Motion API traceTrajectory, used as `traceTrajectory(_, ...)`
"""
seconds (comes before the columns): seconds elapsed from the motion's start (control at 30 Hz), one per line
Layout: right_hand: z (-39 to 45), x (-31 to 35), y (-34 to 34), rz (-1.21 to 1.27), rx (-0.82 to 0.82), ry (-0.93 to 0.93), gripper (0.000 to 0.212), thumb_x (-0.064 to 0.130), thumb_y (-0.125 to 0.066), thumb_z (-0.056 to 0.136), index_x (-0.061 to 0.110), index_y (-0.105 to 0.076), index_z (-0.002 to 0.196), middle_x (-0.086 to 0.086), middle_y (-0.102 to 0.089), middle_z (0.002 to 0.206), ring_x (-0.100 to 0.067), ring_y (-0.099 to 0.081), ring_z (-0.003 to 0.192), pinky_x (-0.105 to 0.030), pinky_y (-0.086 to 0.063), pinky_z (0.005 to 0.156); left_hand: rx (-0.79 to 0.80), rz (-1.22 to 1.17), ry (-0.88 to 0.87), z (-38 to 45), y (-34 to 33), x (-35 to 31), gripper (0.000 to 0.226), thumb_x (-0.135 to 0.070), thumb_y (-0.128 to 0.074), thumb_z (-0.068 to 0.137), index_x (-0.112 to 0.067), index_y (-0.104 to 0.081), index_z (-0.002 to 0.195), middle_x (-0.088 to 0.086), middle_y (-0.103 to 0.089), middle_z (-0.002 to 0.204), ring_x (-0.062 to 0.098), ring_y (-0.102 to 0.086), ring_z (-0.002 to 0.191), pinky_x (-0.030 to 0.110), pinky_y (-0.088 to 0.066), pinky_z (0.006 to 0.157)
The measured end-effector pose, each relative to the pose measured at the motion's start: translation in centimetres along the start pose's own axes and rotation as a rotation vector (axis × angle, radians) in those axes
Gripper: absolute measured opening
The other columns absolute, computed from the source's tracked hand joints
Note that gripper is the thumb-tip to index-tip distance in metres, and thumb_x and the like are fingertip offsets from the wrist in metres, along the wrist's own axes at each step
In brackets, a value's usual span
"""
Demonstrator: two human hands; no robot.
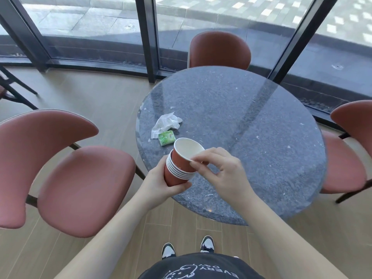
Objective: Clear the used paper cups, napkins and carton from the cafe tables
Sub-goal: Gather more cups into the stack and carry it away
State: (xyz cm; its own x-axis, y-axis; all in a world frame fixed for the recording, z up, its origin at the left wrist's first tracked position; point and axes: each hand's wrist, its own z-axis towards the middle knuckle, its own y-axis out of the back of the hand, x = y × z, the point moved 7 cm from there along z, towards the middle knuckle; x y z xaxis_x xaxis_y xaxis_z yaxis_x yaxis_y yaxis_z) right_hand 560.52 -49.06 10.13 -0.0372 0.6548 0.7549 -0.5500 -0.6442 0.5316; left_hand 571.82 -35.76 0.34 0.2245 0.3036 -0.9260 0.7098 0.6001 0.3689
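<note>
A nested stack of several red paper cups [177, 170] with white rims is held tilted over the near left edge of the round grey table [261, 137]. My left hand [161, 184] grips the bottom of the stack. My right hand [219, 168] pinches the rim of the top cup [187, 151], which sits partly inside the stack. On the table beyond the cups lie a crumpled white napkin [166, 123] and a small green carton [166, 137], touching each other.
Pink padded chairs stand on the left [66, 174], behind the table [219, 49] and on the right [346, 150]. Dark window frames and glass close off the far side. Wooden floor lies around the table, with my shoes [187, 248] below.
</note>
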Motion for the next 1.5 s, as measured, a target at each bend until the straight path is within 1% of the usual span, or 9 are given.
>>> traceTrajectory(0.2, -0.1, 0.9, 0.2, -0.058, 0.015, -0.091, 0.053, 0.057, -0.045, 0.097, 0.025, -0.062, 0.135, 0.011, -0.048, 0.147, -0.007, -0.044, 0.136, -0.043, -0.038, 0.113, 0.031, 0.01, -0.015, -0.4, -0.4, -0.3, 0.073, -0.054, -0.087, 0.061, -0.071, -0.047, 0.119, -0.032, -0.067, 0.118, -0.008, -0.064, 0.111, 0.008, -0.048, 0.087)
traceTrajectory(0.33, -0.4, 1.9, -3.5, -0.153, 0.325, -0.084, 0.067, 0.062, -0.037, 0.1, 0.025, -0.033, 0.156, 0.014, -0.022, 0.164, 0.0, -0.018, 0.15, -0.026, -0.009, 0.123, 0.08, 0.05, -0.051, -0.8, -0.7, -0.4, 0.073, -0.039, -0.087, 0.066, -0.068, -0.047, 0.119, -0.027, -0.069, 0.114, -0.004, -0.067, 0.106, 0.009, -0.05, 0.079)
traceTrajectory(0.5, -1.2, 2.2, -5.8, -0.335, 0.39, -0.002, 0.067, 0.048, -0.048, 0.102, 0.02, -0.028, 0.159, 0.006, -0.018, 0.169, -0.011, -0.014, 0.156, -0.036, -0.012, 0.125, 0.08, 0.066, -0.11, -1.1, -0.6, -0.7, 0.086, -0.016, -0.087, 0.073, -0.074, -0.042, 0.118, -0.035, -0.066, 0.118, -0.008, -0.065, 0.107, 0.006, -0.048, 0.081)
traceTrajectory(0.63, -1.6, 1.4, -5.4, -0.142, 0.404, -0.102, 0.066, 0.06, -0.037, 0.1, 0.028, -0.03, 0.157, 0.012, -0.023, 0.166, -0.003, -0.016, 0.154, -0.031, -0.012, 0.125, 0.098, 0.052, -0.086, -1.7, -1.1, -0.2, 0.069, -0.042, -0.084, 0.065, -0.062, -0.047, 0.121, -0.029, -0.069, 0.114, -0.005, -0.068, 0.104, 0.01, -0.049, 0.079)
traceTrajectory(0.73, -2.1, 0.7, -4.0, 0.237, 0.23, -0.275, 0.074, 0.077, -0.035, 0.092, 0.035, -0.035, 0.154, 0.025, -0.036, 0.155, 0.009, -0.027, 0.146, -0.015, -0.021, 0.119, 0.088, 0.014, -0.075, -1.7, -0.7, 0.2, 0.071, -0.054, -0.085, 0.061, -0.058, -0.05, 0.123, -0.031, -0.069, 0.113, -0.006, -0.067, 0.104, 0.009, -0.05, 0.081)
traceTrajectory(0.97, -4.9, -1.4, -0.7, 0.481, -0.199, -0.425, 0.05, 0.037, -0.034, 0.103, 0.031, -0.026, 0.152, 0.007, -0.05, 0.149, -0.003, -0.049, 0.137, -0.024, -0.037, 0.116, 0.075, -0.058, -0.073, -0.5, -0.8, -0.9, 0.064, -0.061, -0.084, 0.056, -0.057, -0.056, 0.113, -0.034, -0.069, 0.11, -0.013, -0.064, 0.102, 0.003, -0.046, 0.079)
traceTrajectory(1.17, -8.8, -2.2, 4.4, 0.478, -0.418, -0.455, 0.052, 0.035, -0.035, 0.103, 0.031, -0.018, 0.152, 0.003, -0.05, 0.144, -0.007, -0.056, 0.129, -0.027, -0.042, 0.113, 0.172, -0.097, -0.125, 1.3, -3.8, -4.0, 0.077, -0.061, -0.086, 0.057, -0.033, -0.061, 0.125, -0.017, -0.075, 0.109, 0.004, -0.07, 0.101, 0.036, -0.056, 0.09)
traceTrajectory(1.33, -14.4, -2.8, 10.1, 0.384, -0.612, -0.509, 0.054, 0.066, -0.038, 0.098, 0.042, -0.033, 0.147, 0.013, -0.057, 0.14, -0.009, -0.053, 0.135, -0.04, -0.04, 0.116, 0.338, -0.067, -0.202, 1.3, -10.1, -7.8, 0.077, -0.058, -0.087, 0.058, -0.031, -0.06, 0.125, -0.012, -0.074, 0.107, 0.013, -0.07, 0.099, 0.046, -0.059, 0.086)
traceTrajectory(1.5, -21.2, -2.8, 15.4, 0.324, -0.77, -0.563, 0.071, 0.081, -0.038, 0.088, 0.041, -0.039, 0.146, 0.013, -0.056, 0.142, -0.006, -0.05, 0.137, -0.041, -0.039, 0.117, 0.473, -0.028, -0.273, -0.6, -16.9, -11.3, 0.066, -0.062, -0.085, 0.058, -0.051, -0.058, 0.117, -0.022, -0.073, 0.106, -0.003, -0.069, 0.095, 0.031, -0.055, 0.081)
